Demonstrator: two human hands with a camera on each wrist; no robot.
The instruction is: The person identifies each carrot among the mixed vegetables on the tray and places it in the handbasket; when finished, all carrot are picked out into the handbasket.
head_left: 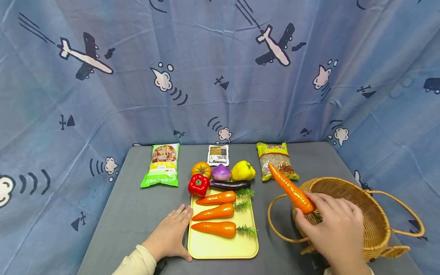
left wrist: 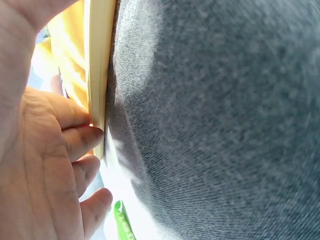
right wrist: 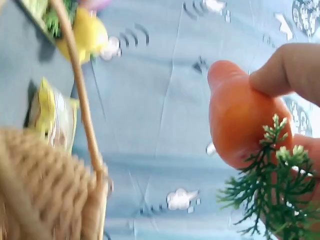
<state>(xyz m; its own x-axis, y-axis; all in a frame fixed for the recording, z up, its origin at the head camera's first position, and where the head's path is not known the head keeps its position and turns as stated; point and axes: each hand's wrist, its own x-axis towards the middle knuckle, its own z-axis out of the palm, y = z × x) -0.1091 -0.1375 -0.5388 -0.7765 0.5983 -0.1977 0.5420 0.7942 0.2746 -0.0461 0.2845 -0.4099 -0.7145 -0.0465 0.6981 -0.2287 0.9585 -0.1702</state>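
My right hand (head_left: 335, 225) pinches an orange carrot (head_left: 290, 188) by its thick end, above the left rim of a wicker basket (head_left: 372, 225). In the right wrist view the carrot's green leafy top (right wrist: 275, 190) hangs below the fingers. My left hand (head_left: 174, 233) lies with fingers extended along the left edge of a yellow tray (head_left: 223, 250), the fingertips touching its side in the left wrist view. Several carrots lie in a column on the tray, among them the nearest carrot (head_left: 214, 229), tips pointing left. An eggplant (head_left: 230, 185) and a red bell pepper (head_left: 198, 185) sit at the tray's far end.
Behind the tray are an orange pumpkin (head_left: 201, 169), a purple onion-shaped vegetable (head_left: 221, 172) and a yellow bell pepper (head_left: 243, 170). A green bag (head_left: 161, 165), a small white packet (head_left: 218, 155) and a yellow bag (head_left: 277, 161) lie farther back. The basket's handle (head_left: 271, 221) sticks out leftward.
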